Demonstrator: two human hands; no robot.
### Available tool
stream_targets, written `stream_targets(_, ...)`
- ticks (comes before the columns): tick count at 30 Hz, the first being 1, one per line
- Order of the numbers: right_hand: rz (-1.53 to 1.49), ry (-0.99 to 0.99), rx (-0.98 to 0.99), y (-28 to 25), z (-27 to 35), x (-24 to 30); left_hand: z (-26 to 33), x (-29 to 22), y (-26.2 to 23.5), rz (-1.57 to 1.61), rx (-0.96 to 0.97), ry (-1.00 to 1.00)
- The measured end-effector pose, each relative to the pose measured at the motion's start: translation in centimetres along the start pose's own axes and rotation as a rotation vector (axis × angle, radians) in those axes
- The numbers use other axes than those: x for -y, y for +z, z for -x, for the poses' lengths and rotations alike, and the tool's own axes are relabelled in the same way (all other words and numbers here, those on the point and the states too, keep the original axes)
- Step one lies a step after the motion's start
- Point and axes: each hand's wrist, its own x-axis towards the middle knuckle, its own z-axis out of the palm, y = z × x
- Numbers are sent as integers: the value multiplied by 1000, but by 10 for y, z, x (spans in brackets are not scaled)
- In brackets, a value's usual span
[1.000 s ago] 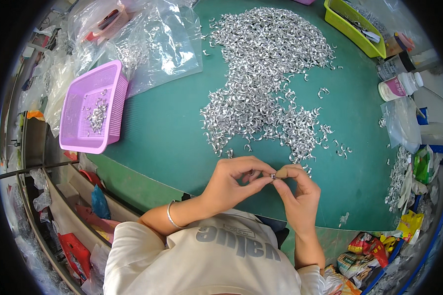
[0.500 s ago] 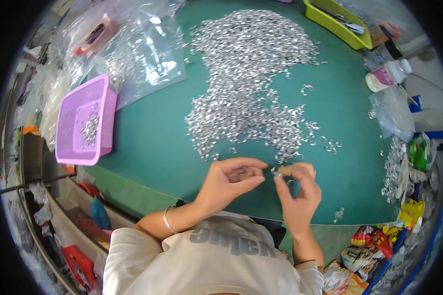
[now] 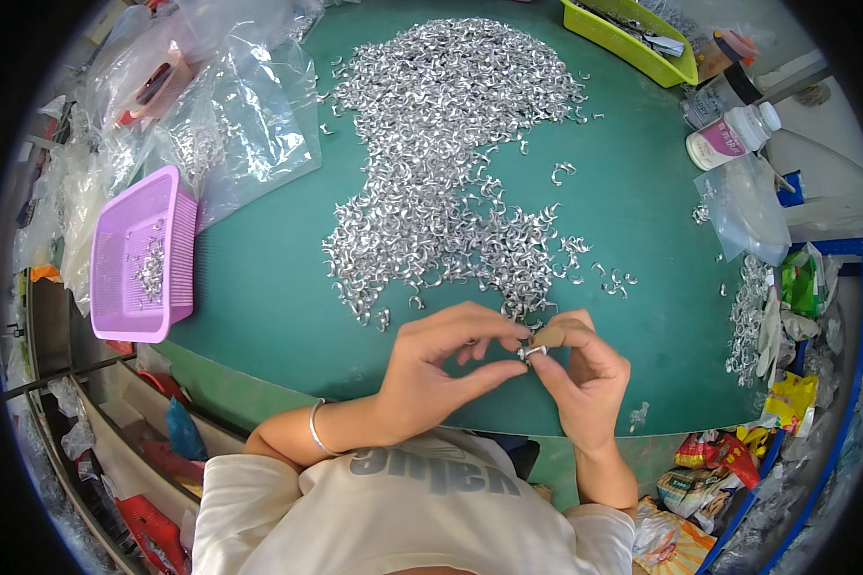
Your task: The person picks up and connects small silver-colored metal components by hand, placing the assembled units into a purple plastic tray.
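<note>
A small curved silver metal part [image 3: 530, 352] is pinched between the fingertips of both hands just above the near edge of the green mat [image 3: 259, 287]. My left hand [image 3: 441, 369] grips it from the left with thumb and forefinger. My right hand [image 3: 585, 379] grips it from the right. A large heap of the same silver curved parts [image 3: 451, 163] spreads over the mat right beyond the hands.
A pink plastic basket [image 3: 139, 254] with a few silver parts sits at the left. Clear plastic bags [image 3: 221, 115] lie at the back left. A yellow-green tray [image 3: 633, 43] and white bottles [image 3: 734, 134] stand at the back right, more bags and parts along the right edge.
The view has shifted, so the heap and basket sit differently in the picture. Both hands stay together at the mat's near edge, fingers reworking their pinch on the small part.
</note>
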Motion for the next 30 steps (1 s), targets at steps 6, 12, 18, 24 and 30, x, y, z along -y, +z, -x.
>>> stream_targets(6,-34,-18,5,3,3,1,1,-6,2,-136,4,92)
stream_targets(12,-111,-4,19,5,5,1,0,-9,2,-280,2,313)
stream_targets(18,-150,29,34,9,9,4,2,-13,0,-363,-7,433)
stream_targets(24,-115,24,44,10,11,6,3,-18,-1,-416,-6,474)
stream_targets(30,-118,12,52,11,15,9,7,-18,-3,-425,-14,486)
